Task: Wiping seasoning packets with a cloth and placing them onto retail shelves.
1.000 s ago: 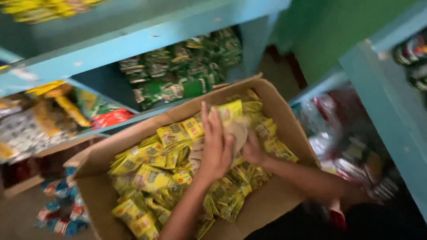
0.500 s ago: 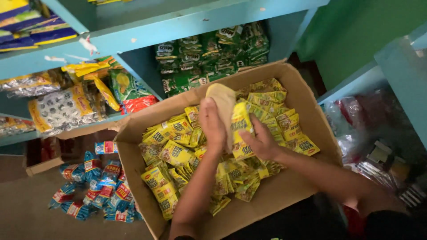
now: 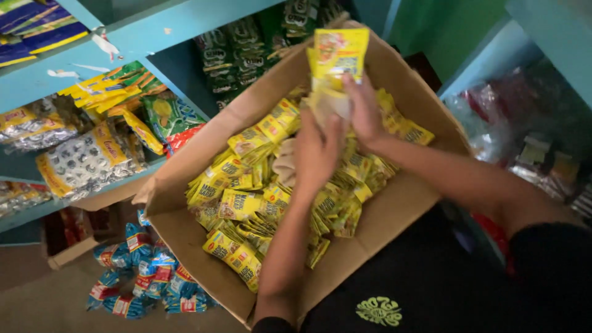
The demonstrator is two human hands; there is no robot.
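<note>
The person stood over a big cardboard box (image 3: 203,231) that was tilted up toward the shelves, its bed thick with small yellow sachets (image 3: 237,203). Both hands were raised over the far middle of the box. The left hand (image 3: 316,151) was curled shut around the lower part of a stack of yellow sachets (image 3: 339,58), thumb up against its pale underside. The right hand (image 3: 365,111) closed on the same stack from the right, fingers pressed to its edge. The stack stood upright, its top poking above the far rim of the box, clear of the loose sachets below.

Beyond the box ran pale blue shelving (image 3: 185,18). Dark green packets (image 3: 228,61) were stacked in the compartment just behind the far rim. To the left, a shelf held mixed snack bags (image 3: 132,117) in yellow, green and red, and further left silver and white patterned packs (image 3: 80,160). Down on the floor at the near left lay a heap of blue wrapped packets (image 3: 145,274), close against the box's underside. Another blue shelf stood to the right, with blurred clear bags (image 3: 493,132) I couldn't make out. The person wore a black top (image 3: 431,290) with a green motif
</note>
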